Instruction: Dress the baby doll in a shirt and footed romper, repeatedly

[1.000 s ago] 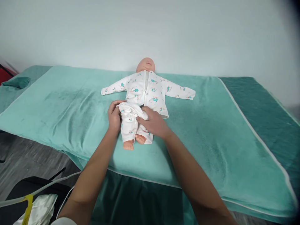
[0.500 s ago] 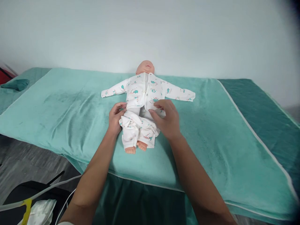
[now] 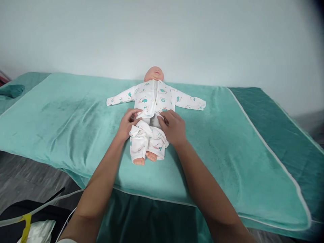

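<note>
A baby doll lies on its back, arms spread, in a white printed jacket and matching pants. The pants sit low and bunched round its legs, and the feet show below the cuffs. White material shows at the waist between jacket and pants. My left hand is at the jacket's lower left corner, its index finger on the cloth and its thumb below the hem. My right hand pinches the jacket's lower right front edge. Its fingers hide part of that hem.
The doll rests on a bed with a light green cover, against a pale wall. A darker green cloth lies at the right end. At the lower left are a black chair, a pale tube with yellow tape and a white packet.
My right hand has moved left and closed on the jacket's hem. My left hand has shifted slightly inward over the left hem. The view has shifted a little.
</note>
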The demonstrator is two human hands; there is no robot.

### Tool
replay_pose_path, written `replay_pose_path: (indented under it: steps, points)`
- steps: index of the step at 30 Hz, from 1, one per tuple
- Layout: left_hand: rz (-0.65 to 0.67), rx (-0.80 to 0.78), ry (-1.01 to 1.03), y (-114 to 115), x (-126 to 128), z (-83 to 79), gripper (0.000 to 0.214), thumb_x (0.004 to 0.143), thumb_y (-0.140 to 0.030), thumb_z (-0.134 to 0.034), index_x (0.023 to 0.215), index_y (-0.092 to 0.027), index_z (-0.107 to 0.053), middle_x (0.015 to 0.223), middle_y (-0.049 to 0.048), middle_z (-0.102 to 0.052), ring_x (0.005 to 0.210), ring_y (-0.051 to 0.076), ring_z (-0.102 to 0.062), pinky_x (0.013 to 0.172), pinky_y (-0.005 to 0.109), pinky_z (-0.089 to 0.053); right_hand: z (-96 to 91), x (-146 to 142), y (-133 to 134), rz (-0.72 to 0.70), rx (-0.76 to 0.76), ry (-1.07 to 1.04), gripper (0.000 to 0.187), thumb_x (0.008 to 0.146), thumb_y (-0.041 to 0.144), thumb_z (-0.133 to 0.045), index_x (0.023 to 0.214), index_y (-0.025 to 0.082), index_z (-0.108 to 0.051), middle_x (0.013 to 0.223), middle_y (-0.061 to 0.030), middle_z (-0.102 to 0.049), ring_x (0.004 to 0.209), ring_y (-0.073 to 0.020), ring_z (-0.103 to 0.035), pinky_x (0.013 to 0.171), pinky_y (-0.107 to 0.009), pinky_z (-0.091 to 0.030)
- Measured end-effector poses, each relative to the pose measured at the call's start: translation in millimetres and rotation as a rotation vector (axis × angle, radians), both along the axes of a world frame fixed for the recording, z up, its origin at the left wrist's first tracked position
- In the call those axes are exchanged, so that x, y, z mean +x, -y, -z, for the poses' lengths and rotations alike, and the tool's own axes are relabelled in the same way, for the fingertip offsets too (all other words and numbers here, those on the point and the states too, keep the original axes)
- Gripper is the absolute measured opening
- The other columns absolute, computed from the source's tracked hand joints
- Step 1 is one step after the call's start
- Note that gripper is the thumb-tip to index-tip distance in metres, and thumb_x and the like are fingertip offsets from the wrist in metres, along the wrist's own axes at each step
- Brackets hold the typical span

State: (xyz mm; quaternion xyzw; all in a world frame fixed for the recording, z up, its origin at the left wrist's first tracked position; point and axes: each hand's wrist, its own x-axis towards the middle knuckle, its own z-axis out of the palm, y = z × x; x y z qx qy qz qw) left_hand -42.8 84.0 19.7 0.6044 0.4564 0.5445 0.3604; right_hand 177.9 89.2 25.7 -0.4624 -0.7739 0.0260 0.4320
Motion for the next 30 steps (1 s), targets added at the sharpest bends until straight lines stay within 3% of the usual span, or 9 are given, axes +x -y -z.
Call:
replay_pose_path:
  steps: [5,10,15,19,21,23,27,30]
  points:
    - [0.070,0.053,-0.230,-12,-5,-16.0,0.040,0.072,-0.034,-0.086,0.111,-0.031,-0.076,0.107,0.0047,-0.054,0.104,0.024,-0.053,0.091,0.034,-0.045,-3.3,-2,-1,-0.074,-0.029,-0.087,0.024,0.102,0.037,-0.049,0.089,0.023,-0.063,0.077,-0.0032,-0.059,0.076,-0.0199,-0.054,0.072,-0.033,-0.043]
    - [0.114,0.053,-0.366,-20,0,-20.5,0.052,0.068,-0.026,-0.088,0.117,-0.032,-0.071,0.112,0.0044,-0.049,0.115,0.027,-0.050,0.106,0.041,-0.041,-7.6,-8,-5,-0.138,-0.073,-0.132,0.026,0.102,0.041,-0.049,0.088,0.024,-0.064,0.077,-0.0038,-0.058,0.078,-0.0204,-0.056,0.074,-0.035,-0.045]
    - [0.007,0.138,-0.561,-20,13,-25.7,0.047,0.070,-0.017,-0.079,0.115,-0.027,-0.070,0.111,0.0052,-0.050,0.114,0.028,-0.049,0.105,0.043,-0.040,-8.2,-11,-6,-0.189,-0.147,-0.202,0.024,0.100,0.040,-0.054,0.085,0.024,-0.062,0.074,-0.0010,-0.052,0.071,-0.0172,-0.050,0.068,-0.033,-0.041]
    - [-0.068,0.269,-0.616,-19,22,-30.8,0.022,0.078,-0.018,-0.070,0.099,-0.024,-0.072,0.100,0.0053,-0.058,0.103,0.026,-0.052,0.095,0.040,-0.041,-7.8,-13,-5,-0.204,-0.172,-0.314,0.019,0.098,0.036,-0.058,0.084,0.023,-0.060,0.073,0.0011,-0.051,0.066,-0.0142,-0.046,0.063,-0.031,-0.039]
    - [-0.075,0.304,-0.532,-19,24,-28.5,0.004,0.085,-0.025,-0.068,0.087,-0.022,-0.071,0.087,0.0041,-0.061,0.090,0.023,-0.052,0.088,0.037,-0.042,-7.0,-13,-6,-0.189,-0.188,-0.333,0.018,0.096,0.036,-0.060,0.083,0.023,-0.059,0.073,0.0015,-0.053,0.065,-0.0135,-0.047,0.062,-0.030,-0.040]
    - [-0.127,0.280,-0.363,-19,23,-22.7,0.017,0.091,-0.035,-0.066,0.081,-0.021,-0.068,0.077,0.0019,-0.059,0.077,0.018,-0.050,0.079,0.033,-0.041,-5.5,-13,-6,-0.141,-0.219,-0.356,0.018,0.094,0.038,-0.062,0.084,0.023,-0.059,0.072,0.0023,-0.054,0.063,-0.0131,-0.049,0.061,-0.030,-0.042]
    - [-0.428,0.185,0.159,-20,14,-7.3,0.031,0.092,-0.049,-0.066,0.082,-0.020,-0.062,0.074,-0.0019,-0.053,0.070,0.013,-0.047,0.068,0.026,-0.040,-2.1,-13,-5,-0.056,-0.330,-0.603,0.023,0.090,0.045,-0.066,0.085,0.025,-0.056,0.069,0.0042,-0.056,0.057,-0.0133,-0.058,0.056,-0.029,-0.047]
    - [-0.634,0.154,0.409,-24,0,2.2,0.035,0.090,-0.051,-0.069,0.080,-0.019,-0.056,0.075,-0.0036,-0.047,0.071,0.010,-0.045,0.068,0.022,-0.040,-1.0,-10,-5,-0.027,-0.378,-0.805,0.030,0.088,0.051,-0.067,0.085,0.025,-0.052,0.066,0.0051,-0.057,0.055,-0.0145,-0.062,0.054,-0.030,-0.053]
